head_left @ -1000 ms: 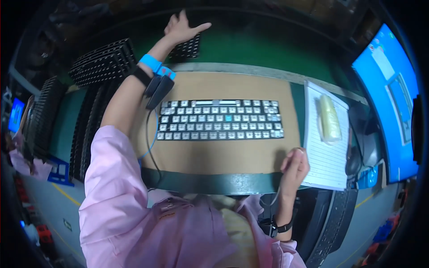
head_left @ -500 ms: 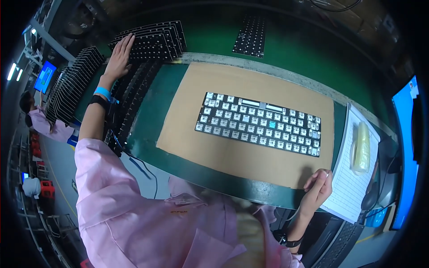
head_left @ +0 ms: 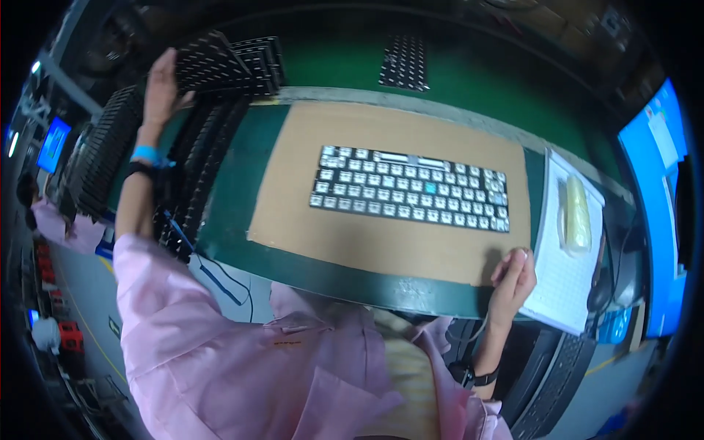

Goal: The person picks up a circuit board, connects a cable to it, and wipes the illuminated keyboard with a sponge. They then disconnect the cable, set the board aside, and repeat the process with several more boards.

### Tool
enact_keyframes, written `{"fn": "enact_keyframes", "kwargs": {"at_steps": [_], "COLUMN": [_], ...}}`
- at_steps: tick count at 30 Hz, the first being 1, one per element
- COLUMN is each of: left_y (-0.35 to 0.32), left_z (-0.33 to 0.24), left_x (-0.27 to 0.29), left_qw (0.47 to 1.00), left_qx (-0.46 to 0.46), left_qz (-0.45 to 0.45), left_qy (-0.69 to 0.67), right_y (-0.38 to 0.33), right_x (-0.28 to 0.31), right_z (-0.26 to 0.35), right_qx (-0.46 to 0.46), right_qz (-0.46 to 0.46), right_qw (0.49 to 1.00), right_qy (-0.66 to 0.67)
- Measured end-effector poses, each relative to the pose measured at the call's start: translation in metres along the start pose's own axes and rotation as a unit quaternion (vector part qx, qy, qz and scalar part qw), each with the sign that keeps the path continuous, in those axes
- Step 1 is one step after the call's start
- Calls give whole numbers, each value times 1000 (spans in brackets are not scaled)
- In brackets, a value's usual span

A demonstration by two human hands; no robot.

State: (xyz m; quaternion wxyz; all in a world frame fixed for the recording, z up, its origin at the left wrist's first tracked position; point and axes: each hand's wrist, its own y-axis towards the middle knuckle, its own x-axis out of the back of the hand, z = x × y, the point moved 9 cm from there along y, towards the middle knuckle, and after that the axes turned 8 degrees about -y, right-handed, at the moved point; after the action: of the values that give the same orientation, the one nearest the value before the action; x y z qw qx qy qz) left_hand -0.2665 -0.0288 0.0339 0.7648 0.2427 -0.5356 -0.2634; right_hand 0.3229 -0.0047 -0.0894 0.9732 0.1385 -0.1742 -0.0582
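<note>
My left hand (head_left: 161, 92) is at the far left, closed at the left edge of a black keyboard circuit board (head_left: 213, 64). That board leans away from a stack of similar boards (head_left: 265, 62) behind it. Motion smears the fingers somewhat. My right hand (head_left: 513, 277) rests at the cardboard's near right corner, fingers curled and thumb on top; whatever they may hold is hidden. Between the hands, a black keyboard board with white switches (head_left: 411, 187) and one teal switch lies on a brown cardboard sheet (head_left: 352, 253).
Rows of upright black boards (head_left: 110, 147) stand at left. Another dotted board (head_left: 403, 64) lies beyond the bench. Ruled paper (head_left: 554, 282) with a yellowish wrapped bundle (head_left: 577, 216) lies at right, near a mouse (head_left: 600, 295) and a monitor (head_left: 664, 213). A co-worker (head_left: 62, 220) sits far left.
My left hand has shifted left from the front board's face to its edge, and that board has tipped away from the stack. My right hand stays curled. The whole view has shifted slightly.
</note>
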Motion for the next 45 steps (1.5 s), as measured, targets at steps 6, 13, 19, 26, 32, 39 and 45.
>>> {"fn": "enact_keyframes", "kwargs": {"at_steps": [6,13,19,26,32,39,45], "left_y": [74,77,36,25,21,12,-7], "left_z": [-149,-365,-385,-362,-360,-364,-370], "left_x": [80,42,0,-5,-6,12,49], "left_qw": [983,873,824,832,834,852,859], "left_qx": [-142,-213,-178,-129,-116,-112,-50], "left_qz": [69,282,360,318,302,295,274], "left_qy": [-96,-336,-400,-436,-448,-419,-430], "right_y": [3,-1,10,17,18,12,-5], "right_x": [10,30,20,-17,-23,-16,6], "right_z": [9,0,-8,14,8,15,17], "right_qx": [18,5,-22,146,138,127,87], "right_qz": [-65,-139,-84,25,58,27,-44], "right_qw": [996,989,996,951,955,955,967], "right_qy": [56,51,-13,-270,-254,-267,-235]}}
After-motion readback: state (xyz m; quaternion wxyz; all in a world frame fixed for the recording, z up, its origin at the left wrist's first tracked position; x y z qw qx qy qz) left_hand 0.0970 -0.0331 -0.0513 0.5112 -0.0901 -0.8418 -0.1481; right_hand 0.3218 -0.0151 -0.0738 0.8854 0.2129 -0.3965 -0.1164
